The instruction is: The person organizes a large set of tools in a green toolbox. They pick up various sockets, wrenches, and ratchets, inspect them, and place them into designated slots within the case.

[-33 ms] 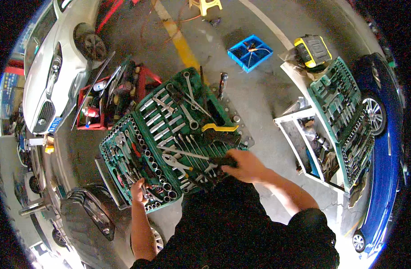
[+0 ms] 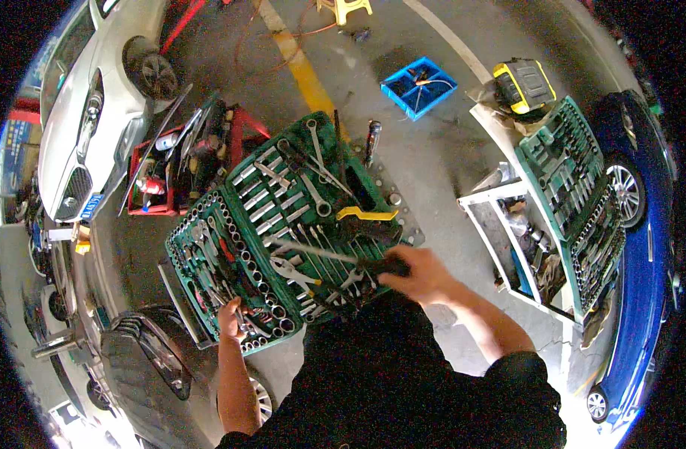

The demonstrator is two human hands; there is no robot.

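My right hand is closed round the dark handle of a long screwdriver. Its thin metal shaft points left over the green tool case and is smeared by motion. Beneath it lie yellow-handled pliers and a row of thin tools. My left hand rests at the near left part of the case, fingers curled among small tools next to the sockets; what they grip is hidden. Farther back in the case lie a combination wrench, silver sockets and a yellow-handled tool.
A red cart with cans stands at left, near a white car. On the floor ahead lies a blue tray. At right, a white-framed cart carries another green tool case, with a blue car beyond.
My right hand has shifted slightly to the right with the screwdriver, whose shaft is now more blurred. The left hand stays in place.
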